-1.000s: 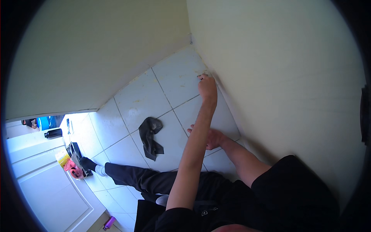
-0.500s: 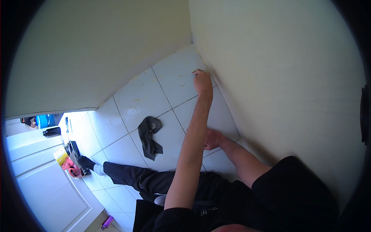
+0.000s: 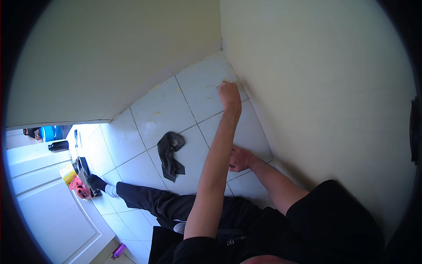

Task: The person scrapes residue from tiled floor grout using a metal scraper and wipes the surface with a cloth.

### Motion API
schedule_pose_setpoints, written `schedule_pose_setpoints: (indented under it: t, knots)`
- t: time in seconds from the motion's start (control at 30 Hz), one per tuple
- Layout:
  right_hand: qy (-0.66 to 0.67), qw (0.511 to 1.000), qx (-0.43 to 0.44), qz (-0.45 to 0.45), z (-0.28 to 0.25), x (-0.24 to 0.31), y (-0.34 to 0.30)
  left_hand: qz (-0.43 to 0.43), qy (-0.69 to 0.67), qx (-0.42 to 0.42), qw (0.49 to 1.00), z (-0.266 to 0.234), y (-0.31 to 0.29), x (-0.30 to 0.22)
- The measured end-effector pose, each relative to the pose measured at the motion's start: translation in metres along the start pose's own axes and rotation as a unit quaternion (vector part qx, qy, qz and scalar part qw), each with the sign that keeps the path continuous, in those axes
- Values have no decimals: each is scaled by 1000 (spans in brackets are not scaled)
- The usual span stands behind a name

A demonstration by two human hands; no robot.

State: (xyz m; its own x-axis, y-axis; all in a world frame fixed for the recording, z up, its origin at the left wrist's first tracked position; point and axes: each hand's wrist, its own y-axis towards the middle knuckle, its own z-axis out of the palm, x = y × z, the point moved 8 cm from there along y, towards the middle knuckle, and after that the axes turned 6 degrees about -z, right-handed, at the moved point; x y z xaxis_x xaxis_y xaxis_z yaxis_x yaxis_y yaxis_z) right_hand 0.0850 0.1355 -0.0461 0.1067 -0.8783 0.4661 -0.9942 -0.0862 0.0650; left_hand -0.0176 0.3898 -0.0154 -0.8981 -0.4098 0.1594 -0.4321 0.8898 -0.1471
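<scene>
My left hand (image 3: 229,95) is closed at the far end of the tiled floor (image 3: 173,103), close to the foot of the right wall. Its fingers are curled, and whatever they hold is hidden by the hand. Yellowish stains mark the tile around it. Behind my left forearm, my right hand (image 3: 241,159) is low over the floor near the same wall. The forearm covers most of its fingers, so I cannot tell whether they grip anything. A crumpled dark grey cloth (image 3: 167,154) lies on the tiles to the left of both hands, apart from them.
Two pale walls (image 3: 316,88) meet at the far corner. My outstretched leg (image 3: 149,198) crosses the floor to the left. Past the foot are a pink plastic bag (image 3: 80,188), a black bottle (image 3: 58,145) and a white panelled door (image 3: 57,215). A purple bottle (image 3: 118,251) lies at lower left.
My left hand has shifted slightly toward me on the tile and its fingers are turned more out of sight. My right hand stays nearly in place; the view has tilted a little.
</scene>
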Motion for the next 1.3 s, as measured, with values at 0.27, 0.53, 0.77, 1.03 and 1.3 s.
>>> schedule_pose_setpoints:
  t: [0.27, 0.53, 0.77, 1.03, 1.3]
  knots:
    - [-16, 1000, -10, -5, -4, 1, -2, -26, -3, -40, 999, 1, -5, 8]
    - [-7, 1000, -15, -2, -9, 1, -1, -30, 10, -70, 997, 4, -21, 8]
    - [5, 1000, -13, -1, 0, 0, 0, -12, -29, -6, 999, 9, -18, 6]
    - [-7, 1000, -19, 0, -8, 1, -2, -1, -65, 12, 998, 8, -11, 4]
    - [-8, 1000, 2, 0, -9, 2, 0, -5, -12, -50, 999, 13, -13, 5]
